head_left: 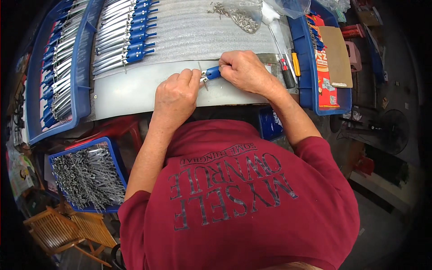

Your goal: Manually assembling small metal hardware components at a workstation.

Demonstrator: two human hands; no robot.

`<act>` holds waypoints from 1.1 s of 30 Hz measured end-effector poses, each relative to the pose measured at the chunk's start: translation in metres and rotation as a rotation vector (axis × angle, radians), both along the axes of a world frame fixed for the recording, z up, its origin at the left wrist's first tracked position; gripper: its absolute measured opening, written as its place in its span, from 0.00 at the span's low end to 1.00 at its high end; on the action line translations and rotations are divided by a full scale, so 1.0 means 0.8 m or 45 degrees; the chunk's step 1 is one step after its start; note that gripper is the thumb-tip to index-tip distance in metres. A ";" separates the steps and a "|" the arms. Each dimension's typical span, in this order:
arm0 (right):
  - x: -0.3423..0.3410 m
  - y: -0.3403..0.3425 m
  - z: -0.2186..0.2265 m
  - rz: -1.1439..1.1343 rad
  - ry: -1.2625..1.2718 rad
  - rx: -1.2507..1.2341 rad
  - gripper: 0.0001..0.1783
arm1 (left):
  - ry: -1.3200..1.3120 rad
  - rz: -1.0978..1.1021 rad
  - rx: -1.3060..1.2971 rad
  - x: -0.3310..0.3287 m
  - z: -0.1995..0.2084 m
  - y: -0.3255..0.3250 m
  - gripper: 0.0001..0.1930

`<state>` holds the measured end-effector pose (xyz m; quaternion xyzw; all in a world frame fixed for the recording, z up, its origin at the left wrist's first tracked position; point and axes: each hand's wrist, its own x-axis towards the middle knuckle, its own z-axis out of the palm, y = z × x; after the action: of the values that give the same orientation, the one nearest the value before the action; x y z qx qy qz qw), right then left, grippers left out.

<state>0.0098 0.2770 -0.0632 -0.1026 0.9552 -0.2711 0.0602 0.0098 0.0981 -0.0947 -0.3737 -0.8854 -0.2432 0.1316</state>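
Observation:
My left hand [177, 93] and my right hand [248, 74] are together over the front of the bench, both closed. Between them is a metal tool with a blue end piece [212, 73] and a thin crosspiece. The left fingers grip its metal side, most of which they hide. My right hand pinches the blue end, covering its tip. Beyond my left hand lies a row of similar silver tools with blue ends [137, 51], laid side by side on a foam sheet [189, 33].
At left stands a long blue tray [82, 58] of silver-and-blue tools. Small metal pins [245, 20] lie at the back. Black-and-red [287, 74] and yellow-handled screwdrivers [295, 64] lie beside the right blue bin [306, 72]. A blue crate of metal parts [90, 173] sits lower left.

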 end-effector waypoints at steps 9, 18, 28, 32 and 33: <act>-0.001 0.001 0.005 -0.019 0.016 -0.025 0.07 | 0.049 0.008 0.008 0.000 0.000 -0.002 0.06; -0.006 0.011 0.014 0.051 -0.155 -0.014 0.09 | -0.071 -0.006 0.039 0.001 -0.001 -0.002 0.09; -0.115 0.058 -0.008 -0.276 0.173 -0.024 0.11 | -0.070 0.012 0.048 -0.001 0.003 -0.002 0.06; -0.138 0.056 -0.021 -0.269 0.160 0.111 0.12 | -0.078 0.009 0.032 -0.003 0.003 -0.002 0.07; -0.143 0.056 -0.022 -0.238 0.146 0.195 0.11 | -0.080 0.004 0.039 -0.003 0.001 -0.002 0.07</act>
<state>-0.1049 0.3216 -0.0810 -0.0235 0.9804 -0.1953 -0.0126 0.0075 0.0963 -0.0937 -0.3623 -0.8859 -0.2680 0.1097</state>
